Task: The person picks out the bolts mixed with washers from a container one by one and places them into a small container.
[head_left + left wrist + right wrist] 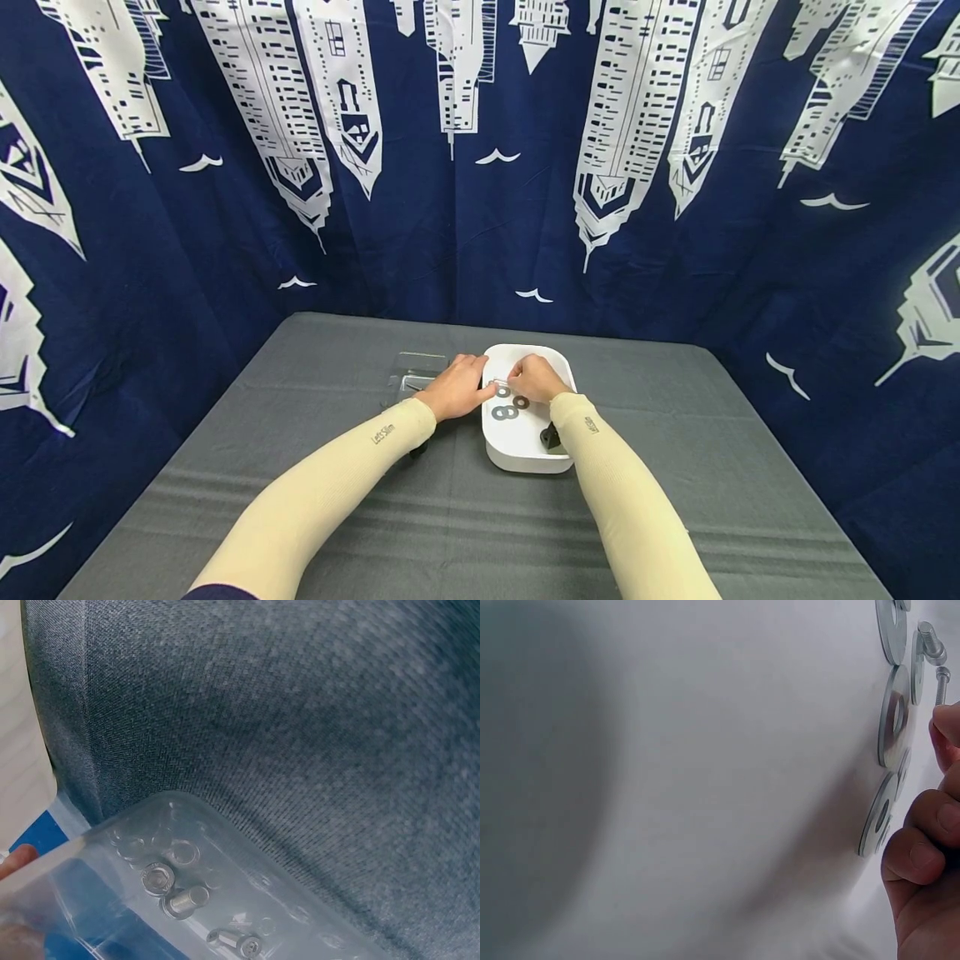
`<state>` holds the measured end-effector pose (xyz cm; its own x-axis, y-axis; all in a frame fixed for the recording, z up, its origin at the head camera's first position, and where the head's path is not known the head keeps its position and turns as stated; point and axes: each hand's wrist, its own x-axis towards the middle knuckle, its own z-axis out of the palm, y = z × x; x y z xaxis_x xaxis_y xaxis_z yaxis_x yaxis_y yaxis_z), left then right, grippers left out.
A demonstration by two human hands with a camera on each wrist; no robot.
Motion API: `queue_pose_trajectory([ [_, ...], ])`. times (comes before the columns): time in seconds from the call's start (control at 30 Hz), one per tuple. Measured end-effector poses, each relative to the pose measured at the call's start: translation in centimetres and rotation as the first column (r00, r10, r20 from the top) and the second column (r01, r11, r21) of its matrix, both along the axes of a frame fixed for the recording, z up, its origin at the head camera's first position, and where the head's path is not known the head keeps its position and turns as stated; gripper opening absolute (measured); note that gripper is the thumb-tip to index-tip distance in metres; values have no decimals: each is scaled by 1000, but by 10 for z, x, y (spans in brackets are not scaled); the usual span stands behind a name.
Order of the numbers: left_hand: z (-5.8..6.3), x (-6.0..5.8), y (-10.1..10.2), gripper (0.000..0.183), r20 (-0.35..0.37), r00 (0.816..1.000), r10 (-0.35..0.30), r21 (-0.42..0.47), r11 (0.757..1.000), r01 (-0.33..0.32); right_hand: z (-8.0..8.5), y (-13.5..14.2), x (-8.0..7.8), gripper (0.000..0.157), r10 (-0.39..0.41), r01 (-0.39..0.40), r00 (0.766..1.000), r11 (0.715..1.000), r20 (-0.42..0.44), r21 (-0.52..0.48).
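Observation:
My right hand (537, 379) is inside a white bin (522, 463), pinching a small silver bolt (942, 685) between thumb and fingertip while the other fingers curl in. Beside that bolt, another bolt (931, 643) lies near several flat washers (894, 716). In the head view, grey washers (505, 412) show on the bin's floor. My left hand (457, 388) rests at the bin's left rim, its fingers extended and its thumb reaching over the edge. Below the left wrist, a clear plastic box (247, 862) contains loose bolts (184, 901).
The clear box stands left of the bin, partly hidden by my left hand. A dark piece (551, 435) sits in the bin's near right corner, and a small dark object (418, 450) shows under my left sleeve. A grey cloth (360, 517) covers the table; a navy curtain (450, 217) hangs behind.

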<state>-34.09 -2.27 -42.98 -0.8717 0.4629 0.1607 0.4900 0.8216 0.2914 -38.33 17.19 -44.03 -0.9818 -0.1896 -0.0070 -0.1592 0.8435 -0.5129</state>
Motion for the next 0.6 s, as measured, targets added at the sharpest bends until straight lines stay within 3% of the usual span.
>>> queue_pose_trajectory([
  [0.6,1,1,0,68,-6,1000,7,-34,999,-7,8,5,3,13,49,-51,997,998,-60,-27],
])
